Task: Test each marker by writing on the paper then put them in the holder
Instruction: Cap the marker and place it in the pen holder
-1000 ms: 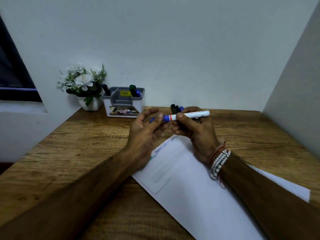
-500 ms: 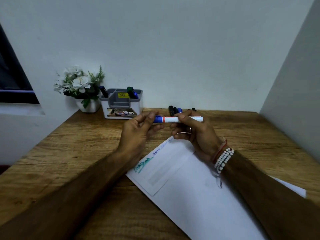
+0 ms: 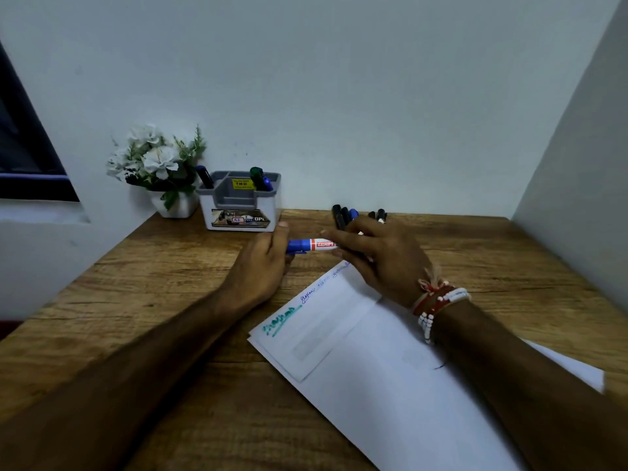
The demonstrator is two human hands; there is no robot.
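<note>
Both hands have sunk toward the desk (image 3: 163, 300), left hand (image 3: 263, 266) gripping the cap (image 3: 296, 246) of the blue marker (image 3: 317, 245), right hand (image 3: 382, 263) holding its barrel (image 3: 324, 245): uncapping, likely, needing a straight pull apart.
</note>
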